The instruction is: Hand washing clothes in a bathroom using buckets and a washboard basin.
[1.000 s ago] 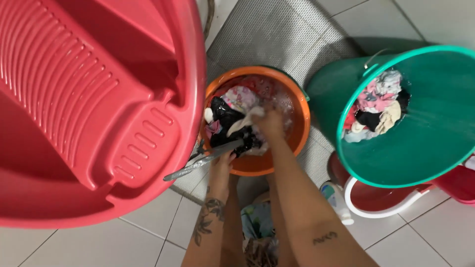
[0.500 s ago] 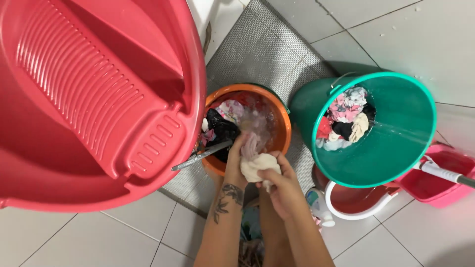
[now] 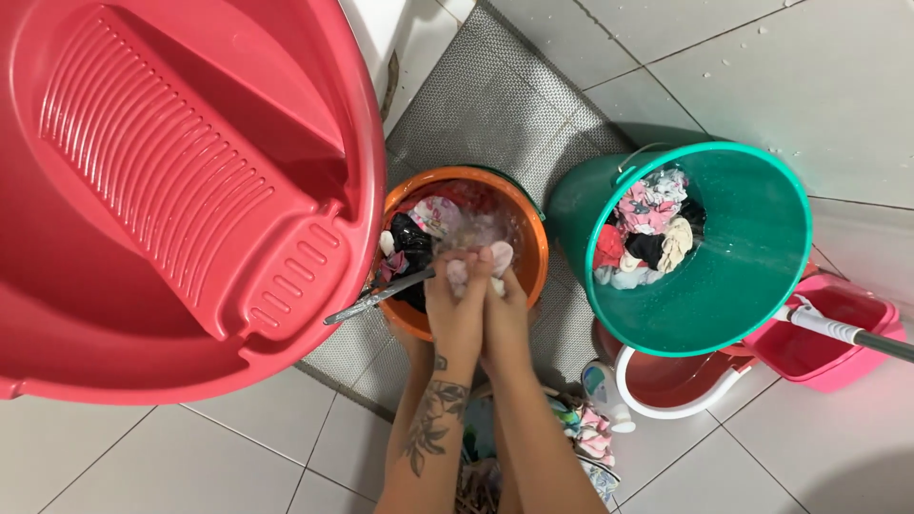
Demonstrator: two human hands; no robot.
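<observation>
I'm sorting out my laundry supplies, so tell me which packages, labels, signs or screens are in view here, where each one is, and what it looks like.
Bottle: one white plastic bottle lying on the tiled floor below the green bucket, beside the red basin with a white rim.
Label: on that bottle, a blue-green patch facing up; its print is too small to make out.
Signs or screens: none in view.

The scene is seen from a single camera worn on the head, pointed almost straight down at the tiled floor. The hands are viewed closely, and no second view is provided.
</observation>
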